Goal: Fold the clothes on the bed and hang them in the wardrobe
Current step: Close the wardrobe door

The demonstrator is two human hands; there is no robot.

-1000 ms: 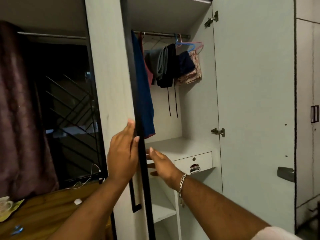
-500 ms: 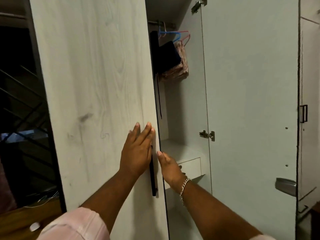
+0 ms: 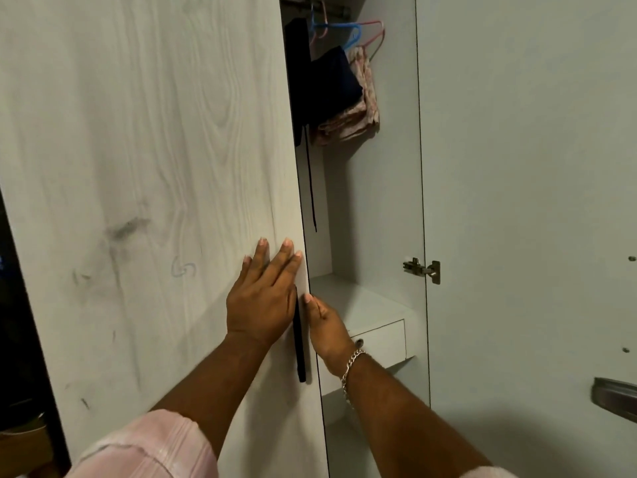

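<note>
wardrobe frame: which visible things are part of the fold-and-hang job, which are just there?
Job:
- pale wood-grain left wardrobe door, left hand flat on it
- right hand at that door's edge
- dark folded garment and pink patterned garment hanging inside
- blue plastic hanger

Just there:
- black bar door handle
- white drawer
- metal hinge
- silver chain bracelet

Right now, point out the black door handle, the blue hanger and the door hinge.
black door handle (image 3: 300,343), head view, middle of the bar.
blue hanger (image 3: 339,27), head view, upper arm.
door hinge (image 3: 422,270), head view, metal body.
</note>
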